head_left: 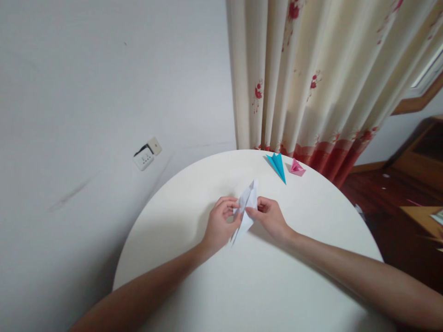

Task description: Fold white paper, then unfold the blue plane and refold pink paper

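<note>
A folded sheet of white paper [249, 198], long and pointed at its ends, is held tilted over the round table. My left hand [221, 220] pinches its left edge between thumb and fingers. On the other side, my right hand [272, 216] grips it with the thumb on the near face and curled fingers behind. Both thumbs lie close together near the paper's middle fold. Part of the paper's back is hidden by the fingers.
A blue paper plane [278, 167] and a small pink folded paper piece [297, 168] lie near the far edge of the white table [166, 203]. Behind stand a floral curtain [311, 60] and a wall with a socket [143, 158].
</note>
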`<action>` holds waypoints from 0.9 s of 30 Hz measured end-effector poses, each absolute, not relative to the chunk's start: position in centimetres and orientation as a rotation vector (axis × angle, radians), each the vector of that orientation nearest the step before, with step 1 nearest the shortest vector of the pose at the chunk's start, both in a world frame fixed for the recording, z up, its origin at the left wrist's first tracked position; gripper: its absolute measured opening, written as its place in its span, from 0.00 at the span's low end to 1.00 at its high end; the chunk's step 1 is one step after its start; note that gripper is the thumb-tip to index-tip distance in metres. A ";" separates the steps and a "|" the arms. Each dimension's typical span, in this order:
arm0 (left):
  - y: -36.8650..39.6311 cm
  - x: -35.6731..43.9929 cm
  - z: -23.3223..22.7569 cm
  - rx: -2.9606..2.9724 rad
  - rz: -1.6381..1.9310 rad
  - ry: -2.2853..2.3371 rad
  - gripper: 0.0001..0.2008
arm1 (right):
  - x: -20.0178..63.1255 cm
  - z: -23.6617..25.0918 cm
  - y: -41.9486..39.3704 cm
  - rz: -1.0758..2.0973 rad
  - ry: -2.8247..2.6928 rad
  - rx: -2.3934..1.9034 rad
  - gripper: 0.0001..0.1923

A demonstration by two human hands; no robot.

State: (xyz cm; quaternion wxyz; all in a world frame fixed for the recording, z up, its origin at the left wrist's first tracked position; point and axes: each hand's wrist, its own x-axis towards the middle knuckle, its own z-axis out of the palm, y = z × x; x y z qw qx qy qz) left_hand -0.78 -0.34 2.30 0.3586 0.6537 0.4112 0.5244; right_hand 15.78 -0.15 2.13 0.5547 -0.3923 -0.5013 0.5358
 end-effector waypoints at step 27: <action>0.2 -1.8 3.5 2.403 1.257 1.283 0.05 | 16.7 2.8 -0.4 0.789 -1.515 -0.998 0.10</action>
